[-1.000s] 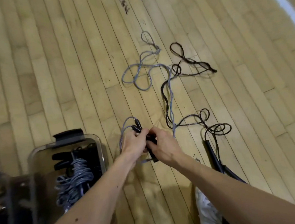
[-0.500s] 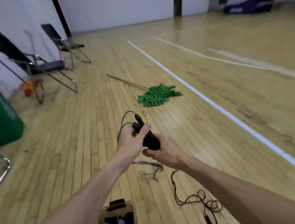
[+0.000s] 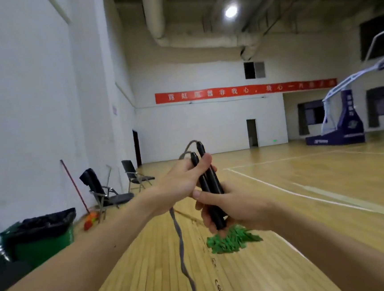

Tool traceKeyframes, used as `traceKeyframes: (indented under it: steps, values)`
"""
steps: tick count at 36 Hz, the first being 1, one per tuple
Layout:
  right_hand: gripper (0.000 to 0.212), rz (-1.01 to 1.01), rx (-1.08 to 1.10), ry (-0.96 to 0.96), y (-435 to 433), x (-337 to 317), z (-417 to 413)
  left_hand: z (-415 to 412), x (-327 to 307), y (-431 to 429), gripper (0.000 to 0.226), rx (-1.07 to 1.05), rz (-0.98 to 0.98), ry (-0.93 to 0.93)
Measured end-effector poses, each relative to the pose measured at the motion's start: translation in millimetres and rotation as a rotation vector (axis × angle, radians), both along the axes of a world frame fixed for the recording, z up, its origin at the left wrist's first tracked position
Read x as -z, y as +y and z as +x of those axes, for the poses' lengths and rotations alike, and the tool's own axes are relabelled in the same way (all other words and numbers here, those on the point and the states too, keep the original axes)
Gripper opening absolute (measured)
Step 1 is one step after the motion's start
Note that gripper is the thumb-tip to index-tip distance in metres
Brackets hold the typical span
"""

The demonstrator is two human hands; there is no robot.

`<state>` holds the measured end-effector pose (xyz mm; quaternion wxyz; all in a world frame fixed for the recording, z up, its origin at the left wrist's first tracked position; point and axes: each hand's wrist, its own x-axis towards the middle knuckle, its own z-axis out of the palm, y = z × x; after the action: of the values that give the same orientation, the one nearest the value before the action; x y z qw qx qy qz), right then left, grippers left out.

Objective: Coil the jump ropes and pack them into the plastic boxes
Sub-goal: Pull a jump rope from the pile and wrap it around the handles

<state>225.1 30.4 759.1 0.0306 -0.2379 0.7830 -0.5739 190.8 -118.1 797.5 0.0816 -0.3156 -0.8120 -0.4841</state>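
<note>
Two hands reach out in front of the wearer in a sports hall with a wooden floor (image 3: 307, 204). Both grasp the two black handles (image 3: 209, 183) of a jump rope, pressed side by side, tops up and leaning a little to the left. The left hand (image 3: 182, 181) wraps the upper part, thumb across the front. The right hand (image 3: 240, 207) curls round the lower ends. Bunching the handles like this probably gives one firm core to wind the cord around.

The grey rope (image 3: 179, 234) arches out of the handle tops, passes behind the left hand and hangs slack, leaving view at the bottom edge. It is not yet coiled. The plastic boxes are out of sight.

Ahead and to the right the floor lies wide open. A green mop head (image 3: 232, 240) lies on the boards beyond the hands. Folding chairs (image 3: 104, 190) and a green bin (image 3: 38, 235) stand along the white wall (image 3: 31, 101) on the left, well apart from the rope, so the dangling length should swing freely.
</note>
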Motion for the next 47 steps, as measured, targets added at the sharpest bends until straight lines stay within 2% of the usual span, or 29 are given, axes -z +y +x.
traceKeyframes:
  steps: [4,9,11,12,14,16,18,20,24,26,29,33,38,42,47]
  values:
    - [0.032,-0.085,-0.089,-0.046,-1.0,-39.9,61.4,55.1,-50.4,-3.4,0.062,0.043,-0.131,0.101]
    - [0.034,-0.091,-0.154,0.024,-0.1,-68.3,119.4,109.5,-89.9,-6.6,0.072,0.095,-0.233,0.134]
    - [0.035,-0.106,-0.169,0.050,1.2,-76.4,135.3,127.2,-103.4,-10.5,0.074,0.039,-0.332,0.200]
    - [0.035,-0.118,-0.167,0.052,1.7,-80.0,142.3,134.4,-109.3,-13.0,0.075,-0.047,-0.383,0.294]
    - [0.031,-0.149,-0.170,0.048,3.7,-84.7,150.4,141.7,-118.4,-18.6,0.074,-0.278,-0.419,0.596]
    - [0.028,-0.171,-0.178,0.051,5.0,-84.6,154.4,142.1,-120.2,-21.9,0.067,-0.422,-0.305,0.859]
    - [0.029,-0.187,-0.207,0.037,0.4,-73.8,155.9,143.0,-106.7,-27.4,0.061,-0.423,-0.166,0.930]
    - [0.031,-0.203,-0.239,0.015,-3.8,-60.8,153.8,138.5,-91.0,-30.5,0.054,-0.324,-0.110,0.861]
    - [0.032,-0.260,-0.324,-0.093,-10.4,-33.2,142.7,129.3,-60.4,-28.7,0.038,-0.002,-0.091,0.551]
    - [0.030,-0.297,-0.367,-0.176,-13.3,-19.9,138.8,124.4,-43.4,-24.0,0.032,0.062,-0.121,0.501]
    - [0.019,-0.324,-0.357,-0.275,-14.6,4.6,131.6,112.0,-18.0,-19.6,0.033,0.057,-0.153,0.550]
    - [0.016,-0.322,-0.344,-0.346,-12.7,38.5,125.3,97.6,9.1,-22.8,0.034,0.054,-0.144,0.453]
    - [0.020,-0.276,-0.299,-0.391,-11.5,70.6,120.1,85.2,45.1,-28.4,0.030,0.064,-0.107,0.319]
    - [0.027,-0.229,-0.277,-0.498,-14.0,94.3,115.1,79.0,72.8,-32.4,0.021,0.101,-0.150,0.280]
    - [0.026,-0.207,-0.333,-0.640,-14.9,129.6,112.8,76.6,104.6,-36.0,0.022,0.123,-0.231,0.237]
